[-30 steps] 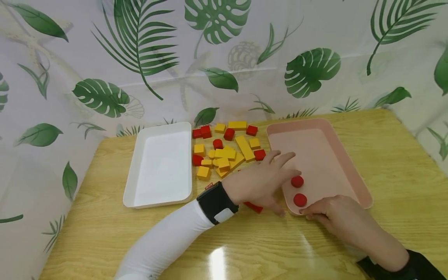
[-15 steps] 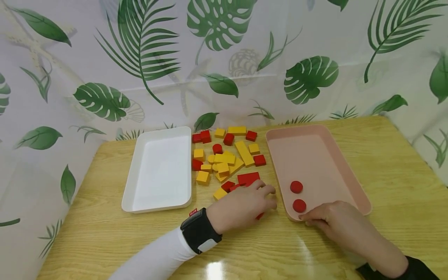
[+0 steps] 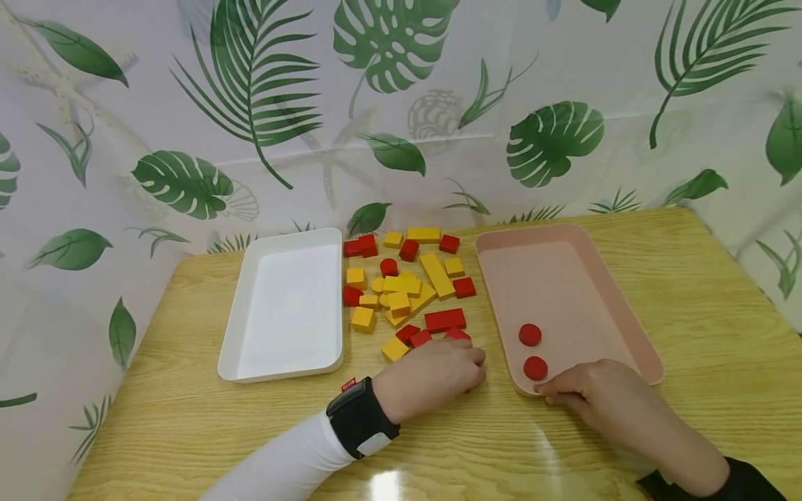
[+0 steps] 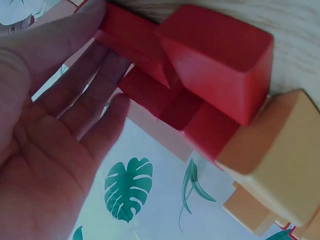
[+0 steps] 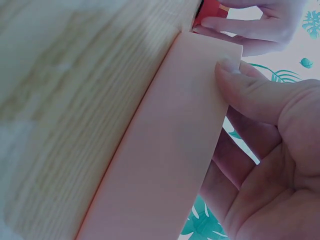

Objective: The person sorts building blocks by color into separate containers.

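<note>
My left hand (image 3: 438, 372) lies at the near end of a pile of red and yellow blocks (image 3: 407, 285), just left of the pink tray (image 3: 626, 306). Its thumb and fingers (image 4: 90, 95) close round a long red block (image 4: 135, 35); the head view hides that block under the hand. A bigger red block (image 4: 220, 55) and a yellow block (image 4: 280, 155) lie right beside it. My right hand (image 3: 601, 396) grips the pink tray's near rim (image 5: 170, 140), thumb (image 5: 250, 90) on the wall and fingers curled below. Two red discs (image 3: 530, 335) (image 3: 535, 367) lie in that tray.
An empty white tray (image 3: 288, 306) stands left of the pile on the wooden table (image 3: 708, 278). A leaf-print curtain (image 3: 401, 104) closes off the back and both sides.
My left hand has drawn back from over the pink tray to the near end of the pile and curled its fingers on a red block. The right hand has stayed on the rim.
</note>
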Tool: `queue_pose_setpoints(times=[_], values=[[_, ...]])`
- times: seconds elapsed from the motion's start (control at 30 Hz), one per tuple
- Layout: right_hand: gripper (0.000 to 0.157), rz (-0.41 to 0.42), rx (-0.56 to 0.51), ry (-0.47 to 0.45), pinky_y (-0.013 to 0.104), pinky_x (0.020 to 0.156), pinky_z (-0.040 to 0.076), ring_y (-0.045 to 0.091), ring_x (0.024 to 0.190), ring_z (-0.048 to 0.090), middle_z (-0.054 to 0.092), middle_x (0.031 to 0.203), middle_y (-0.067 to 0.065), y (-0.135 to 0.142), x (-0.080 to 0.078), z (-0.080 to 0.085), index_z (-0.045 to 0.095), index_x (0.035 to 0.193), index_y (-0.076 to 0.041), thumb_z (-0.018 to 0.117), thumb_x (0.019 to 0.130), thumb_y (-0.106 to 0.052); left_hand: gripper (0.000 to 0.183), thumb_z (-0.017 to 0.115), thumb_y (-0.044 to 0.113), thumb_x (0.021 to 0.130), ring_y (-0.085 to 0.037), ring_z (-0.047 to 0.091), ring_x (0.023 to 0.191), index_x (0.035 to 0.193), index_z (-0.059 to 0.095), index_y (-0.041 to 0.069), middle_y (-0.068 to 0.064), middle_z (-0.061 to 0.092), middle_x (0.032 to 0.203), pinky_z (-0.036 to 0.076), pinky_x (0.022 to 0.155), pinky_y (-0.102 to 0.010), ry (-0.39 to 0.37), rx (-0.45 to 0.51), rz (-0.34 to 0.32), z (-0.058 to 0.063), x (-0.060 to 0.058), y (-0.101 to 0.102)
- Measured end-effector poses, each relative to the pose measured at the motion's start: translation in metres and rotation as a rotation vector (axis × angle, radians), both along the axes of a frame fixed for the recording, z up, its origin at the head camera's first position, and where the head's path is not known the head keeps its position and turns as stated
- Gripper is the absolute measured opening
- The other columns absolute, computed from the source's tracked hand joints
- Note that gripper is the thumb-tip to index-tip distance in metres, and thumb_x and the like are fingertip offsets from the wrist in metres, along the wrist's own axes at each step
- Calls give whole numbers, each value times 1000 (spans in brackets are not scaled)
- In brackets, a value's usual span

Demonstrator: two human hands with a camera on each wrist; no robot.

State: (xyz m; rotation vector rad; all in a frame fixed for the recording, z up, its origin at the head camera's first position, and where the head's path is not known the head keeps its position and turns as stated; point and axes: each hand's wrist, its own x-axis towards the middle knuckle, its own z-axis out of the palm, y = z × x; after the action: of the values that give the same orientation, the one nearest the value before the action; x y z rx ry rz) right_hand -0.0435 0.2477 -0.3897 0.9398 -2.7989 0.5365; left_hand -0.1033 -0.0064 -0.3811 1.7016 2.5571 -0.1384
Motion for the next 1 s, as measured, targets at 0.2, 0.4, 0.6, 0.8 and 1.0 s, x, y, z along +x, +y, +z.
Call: queue_pose_setpoints(times=[0.2, 0.4, 0.6, 0.8, 1.0], values=[[21, -1, 4, -2, 29, 65, 49, 1, 76, 60, 64, 84, -21, 1, 0, 0, 72, 87, -31, 74, 69, -20, 24, 55, 23, 90, -9, 39, 92, 114, 63, 23, 6, 49, 105, 35, 77, -13, 83, 26, -41, 7, 2, 9], [21, 23, -21, 34, 28, 63, 49, 2, 74, 60, 63, 83, -21, 2, -1, -2, 72, 84, -30, 75, 67, -19, 24, 55, 24, 91, -10, 39, 90, 114, 62, 22, 5, 49, 102, 35, 75, -13, 195, 23, -45, 18, -7, 23], [20, 13, -14, 8, 27, 63, 49, 2, 75, 60, 63, 84, -22, 3, -1, -1, 71, 86, -31, 73, 70, -19, 27, 56, 22, 91, -12, 41, 94, 117, 60, 23, 5, 51, 108, 34, 78, -13, 240, 29, -47, 29, -24, 45], [20, 8, -18, -9, 28, 65, 49, 2, 76, 60, 62, 85, -23, 2, 1, -1, 71, 86, -33, 73, 71, -19, 32, 52, 26, 93, -12, 42, 99, 124, 54, 21, 3, 50, 114, 34, 81, -13, 291, -34, -40, 37, -46, 78], [21, 4, -22, -8, 28, 66, 49, 1, 77, 60, 62, 85, -24, 2, 1, -1, 71, 86, -33, 73, 70, -19, 29, 47, 26, 95, -12, 44, 96, 123, 57, 24, 4, 51, 113, 37, 80, -15, 306, -135, 10, 35, -64, 109]])
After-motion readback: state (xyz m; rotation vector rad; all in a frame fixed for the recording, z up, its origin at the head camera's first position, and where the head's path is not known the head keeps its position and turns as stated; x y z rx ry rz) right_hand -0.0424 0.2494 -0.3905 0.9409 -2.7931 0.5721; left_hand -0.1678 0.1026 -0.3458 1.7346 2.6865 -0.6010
